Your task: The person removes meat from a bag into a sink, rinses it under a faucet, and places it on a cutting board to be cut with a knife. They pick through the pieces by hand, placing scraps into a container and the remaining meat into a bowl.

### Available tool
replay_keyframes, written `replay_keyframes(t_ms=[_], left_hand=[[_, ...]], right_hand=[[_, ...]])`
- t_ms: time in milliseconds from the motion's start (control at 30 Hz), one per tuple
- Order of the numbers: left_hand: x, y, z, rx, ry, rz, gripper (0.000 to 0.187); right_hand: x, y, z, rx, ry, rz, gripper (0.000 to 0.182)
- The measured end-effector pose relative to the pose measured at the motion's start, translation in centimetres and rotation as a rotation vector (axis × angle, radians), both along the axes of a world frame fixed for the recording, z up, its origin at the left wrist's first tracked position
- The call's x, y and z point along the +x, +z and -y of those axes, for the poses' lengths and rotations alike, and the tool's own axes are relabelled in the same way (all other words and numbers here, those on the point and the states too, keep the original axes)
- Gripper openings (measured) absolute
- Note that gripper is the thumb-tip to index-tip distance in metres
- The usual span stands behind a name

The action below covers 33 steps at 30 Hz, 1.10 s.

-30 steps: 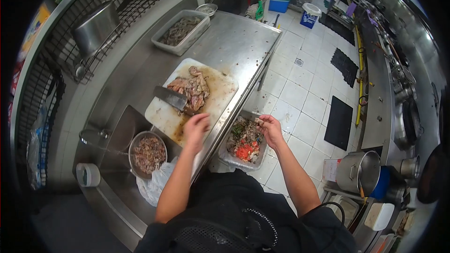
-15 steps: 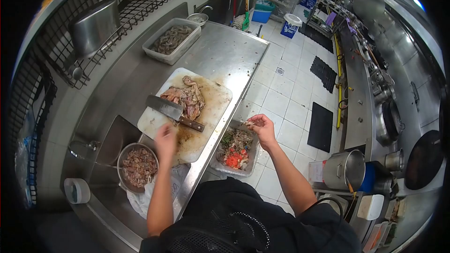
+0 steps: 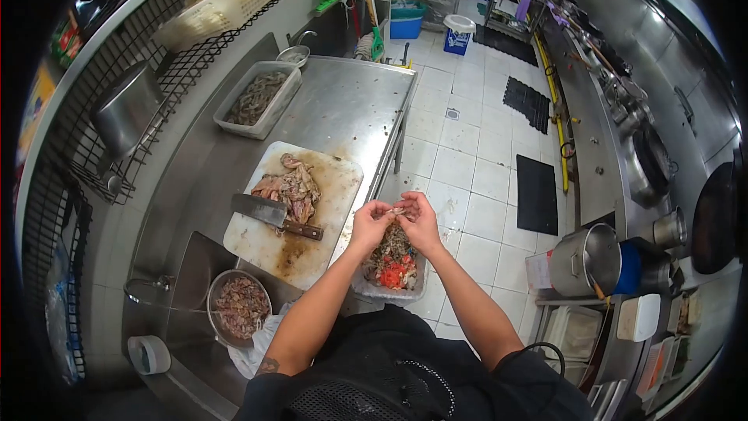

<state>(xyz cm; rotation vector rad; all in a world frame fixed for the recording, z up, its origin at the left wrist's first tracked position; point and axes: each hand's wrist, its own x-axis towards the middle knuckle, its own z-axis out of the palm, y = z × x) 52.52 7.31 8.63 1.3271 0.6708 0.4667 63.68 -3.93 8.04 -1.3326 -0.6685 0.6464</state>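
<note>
My left hand and my right hand meet above a plastic-lined bin, fingertips pinched on a small pale scrap whose kind I cannot make out. Inside the bin lie mixed food scraps with bright red bits on top. On the counter to the left, a stained white cutting board carries a pile of raw meat. A cleaver rests on the board, its blade against the meat and its wooden handle toward me.
A metal bowl of cut meat sits in the sink, below a faucet. Toward the counter's far end stands a plastic tub of what looks like shrimp. Dark mats lie on the tiled floor; a large pot stands at right.
My left hand has moved from over the cutting board to the right, joining my right hand over the bin. Both now pinch the small scrap. The camera view has shifted.
</note>
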Motion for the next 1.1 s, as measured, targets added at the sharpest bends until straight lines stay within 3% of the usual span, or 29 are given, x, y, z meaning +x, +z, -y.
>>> replay_keyframes(t_ms=[33,200,233,333,400,467,633,733,933,1100], left_hand=[[0.3,-0.5,-0.1,-0.023,0.026,0.016,0.011],[0.0,1.3,-0.9,-0.038,0.119,-0.027,0.009],[0.0,1.7,-0.6,-0.027,0.116,-0.047,0.009],[0.5,1.5,0.0,0.060,0.090,-0.088,0.011],[0.7,0.9,0.2,0.146,0.078,-0.108,0.013],[1.1,0.7,0.6,0.254,0.081,-0.120,0.008],[2.0,0.8,1.1,0.251,0.033,-0.102,0.010],[2.5,1.2,1.2,0.300,0.018,-0.221,0.011],[3.7,2.5,1.8,0.399,-0.018,-0.302,0.010],[4.6,0.8,1.5,0.376,-0.018,-0.258,0.011]], right_hand=[[0.1,0.4,0.2,0.003,-0.001,-0.010,0.046],[2.5,-0.6,1.3,-0.211,-0.279,0.569,0.028],[2.7,-1.1,0.8,-0.152,-0.130,0.373,0.016],[2.7,-1.9,-0.3,-0.027,-0.007,0.136,0.012],[2.7,-1.8,-0.2,-0.006,-0.003,0.111,0.009],[3.0,-1.5,0.1,0.043,0.080,-0.161,0.012],[3.6,-2.5,1.2,0.026,0.105,-0.191,0.012],[3.5,-2.6,1.6,0.042,0.126,-0.217,0.015],[3.6,-2.7,1.6,0.013,0.063,-0.154,0.017],[3.7,-2.9,1.2,0.027,-0.018,-0.012,0.013]])
